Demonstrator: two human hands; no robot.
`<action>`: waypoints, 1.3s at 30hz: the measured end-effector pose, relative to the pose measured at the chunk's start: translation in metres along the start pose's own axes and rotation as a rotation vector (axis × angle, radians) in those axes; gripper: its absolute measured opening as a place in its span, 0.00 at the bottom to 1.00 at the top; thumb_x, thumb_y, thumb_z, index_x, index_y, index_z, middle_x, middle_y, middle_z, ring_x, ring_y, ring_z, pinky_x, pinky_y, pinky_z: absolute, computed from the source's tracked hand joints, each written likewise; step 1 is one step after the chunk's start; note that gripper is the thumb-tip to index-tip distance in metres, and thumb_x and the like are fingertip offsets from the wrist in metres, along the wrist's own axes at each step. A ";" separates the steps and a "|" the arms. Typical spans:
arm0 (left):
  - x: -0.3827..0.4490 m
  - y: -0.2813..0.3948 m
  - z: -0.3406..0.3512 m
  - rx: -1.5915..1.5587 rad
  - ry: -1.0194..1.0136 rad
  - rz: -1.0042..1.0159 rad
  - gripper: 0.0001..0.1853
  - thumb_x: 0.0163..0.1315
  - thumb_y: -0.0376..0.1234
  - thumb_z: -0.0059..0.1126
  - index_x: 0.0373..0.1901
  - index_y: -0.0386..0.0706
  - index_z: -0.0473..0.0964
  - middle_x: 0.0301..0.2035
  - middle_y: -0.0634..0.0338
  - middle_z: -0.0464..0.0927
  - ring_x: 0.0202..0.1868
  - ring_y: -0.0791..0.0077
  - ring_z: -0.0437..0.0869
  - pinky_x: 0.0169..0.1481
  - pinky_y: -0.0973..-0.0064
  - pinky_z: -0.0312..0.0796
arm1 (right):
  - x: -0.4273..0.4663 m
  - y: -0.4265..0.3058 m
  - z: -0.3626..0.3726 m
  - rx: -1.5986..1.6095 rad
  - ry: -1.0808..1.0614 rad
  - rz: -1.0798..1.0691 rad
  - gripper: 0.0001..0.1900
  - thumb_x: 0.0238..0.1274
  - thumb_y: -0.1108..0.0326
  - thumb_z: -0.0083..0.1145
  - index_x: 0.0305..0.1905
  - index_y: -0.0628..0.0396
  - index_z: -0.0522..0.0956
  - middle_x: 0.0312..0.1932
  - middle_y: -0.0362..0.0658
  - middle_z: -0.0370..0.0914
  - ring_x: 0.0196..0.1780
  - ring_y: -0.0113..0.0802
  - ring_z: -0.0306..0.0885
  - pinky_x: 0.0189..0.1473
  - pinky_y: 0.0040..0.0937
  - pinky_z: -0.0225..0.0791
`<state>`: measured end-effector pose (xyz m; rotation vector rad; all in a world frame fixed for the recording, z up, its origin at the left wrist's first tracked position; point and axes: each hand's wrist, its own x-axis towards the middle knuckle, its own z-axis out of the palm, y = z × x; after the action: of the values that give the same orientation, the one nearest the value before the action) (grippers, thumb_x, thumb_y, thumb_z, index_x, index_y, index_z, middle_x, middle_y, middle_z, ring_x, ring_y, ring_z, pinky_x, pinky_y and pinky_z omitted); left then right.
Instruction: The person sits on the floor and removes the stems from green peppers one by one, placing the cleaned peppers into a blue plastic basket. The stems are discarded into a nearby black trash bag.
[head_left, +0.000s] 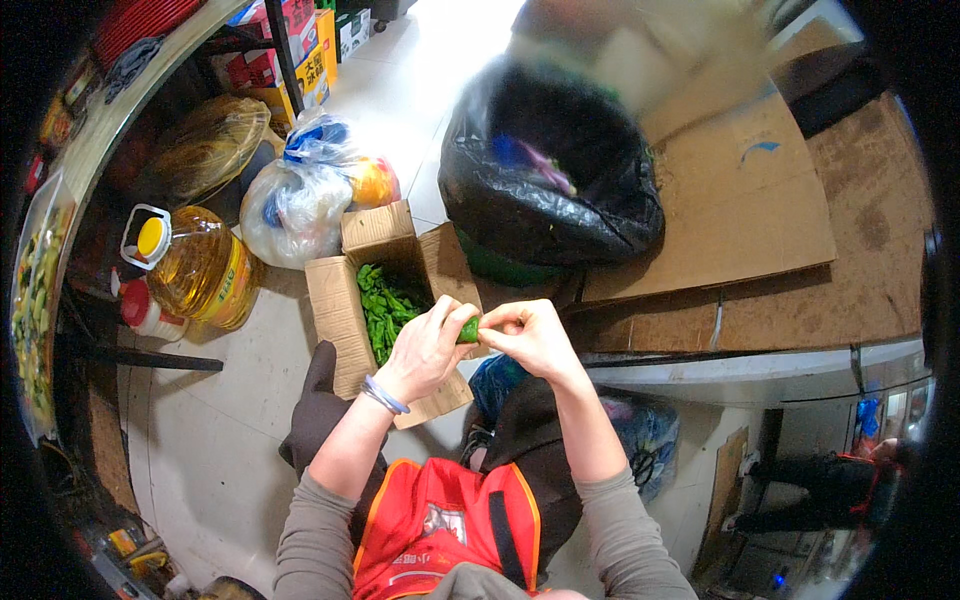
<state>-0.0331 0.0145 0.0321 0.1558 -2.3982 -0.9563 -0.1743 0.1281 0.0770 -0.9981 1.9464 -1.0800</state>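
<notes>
My left hand (429, 341) grips a smooth green pepper (469, 330), most of it hidden by the fingers. At its exposed end, my right hand (531, 336) pinches with thumb and forefinger; what exactly lies between those fingertips is too small to tell. Below and to the left of the hands, an open cardboard box (336, 322) stands on the floor between my knees, its flaps folded outward. Green vegetables (384, 307) fill the part of the box that shows, and my left hand covers its near right corner.
Beyond the hands stands a bin lined with a black plastic bag (555, 225). Flattened cardboard (735, 202) lies to the right. At left are a large oil jug (199, 262), a red-lidded tub (154, 311) and tied plastic bags (300, 202). Another person's legs (810, 487) show at lower right.
</notes>
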 end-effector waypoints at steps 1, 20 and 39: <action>0.000 0.000 0.000 0.025 -0.001 -0.001 0.25 0.49 0.28 0.61 0.50 0.41 0.63 0.38 0.50 0.68 0.37 0.51 0.75 0.39 0.62 0.69 | 0.000 0.001 0.003 -0.029 0.026 0.015 0.08 0.47 0.66 0.65 0.31 0.59 0.83 0.14 0.31 0.65 0.21 0.15 0.57 0.22 0.18 0.54; -0.005 -0.002 0.001 -1.442 -0.056 -0.364 0.26 0.64 0.53 0.47 0.45 0.39 0.63 0.28 0.54 0.73 0.30 0.73 0.74 0.37 0.76 0.68 | 0.009 -0.004 -0.002 1.117 -0.207 -0.201 0.05 0.56 0.71 0.47 0.30 0.55 0.64 0.25 0.42 0.65 0.19 0.21 0.57 0.20 0.18 0.52; -0.001 -0.018 -0.001 -1.226 0.461 -0.670 0.09 0.71 0.38 0.42 0.43 0.42 0.66 0.33 0.62 0.73 0.35 0.80 0.75 0.38 0.82 0.71 | 0.003 -0.017 0.022 -0.229 0.104 -0.742 0.11 0.41 0.75 0.70 0.33 0.56 0.80 0.16 0.36 0.64 0.19 0.21 0.60 0.21 0.21 0.54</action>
<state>-0.0335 0.0006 0.0203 0.6249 -1.0199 -2.1973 -0.1525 0.1116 0.0822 -1.9171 1.8392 -1.3243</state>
